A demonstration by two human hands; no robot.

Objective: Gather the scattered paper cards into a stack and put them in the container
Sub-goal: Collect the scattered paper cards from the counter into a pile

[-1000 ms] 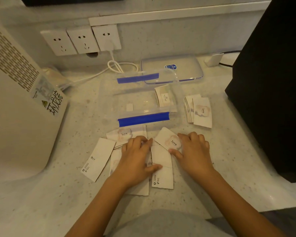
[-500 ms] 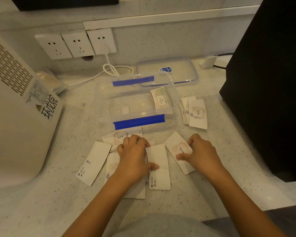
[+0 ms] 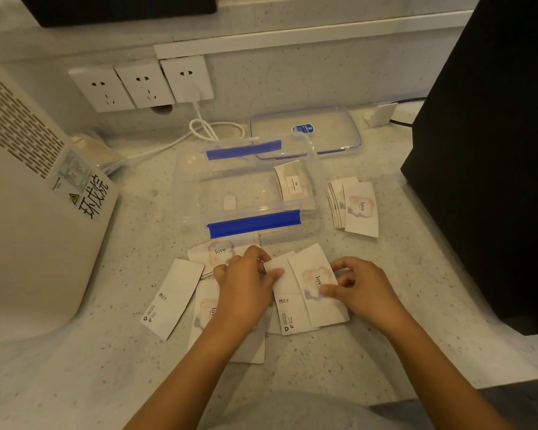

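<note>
Several white paper cards lie scattered on the counter in front of a clear plastic container [image 3: 199, 169] with blue clasps. My left hand [image 3: 246, 290] presses down on the middle cards, its fingers pinching the edge of a card [image 3: 281, 282]. My right hand [image 3: 359, 290] pinches a "love" card [image 3: 311, 283] that overlaps the cards beside it. One card [image 3: 174, 297] lies face down at the left, another "love" card [image 3: 221, 252] lies against the container's front. A small stack of cards [image 3: 292, 184] stands inside the container at its right end. A second fanned stack [image 3: 356, 207] lies right of the container.
The container's clear lid [image 3: 305, 131] lies behind it. A white appliance [image 3: 28, 197] stands at the left and a black box [image 3: 491, 150] at the right. Wall sockets [image 3: 140, 85] with a white cable [image 3: 208, 131] sit at the back.
My right hand slid the "love" card down and left so it now overlaps the middle cards. My left hand stayed on the middle cards and curled its fingers onto a card's edge.
</note>
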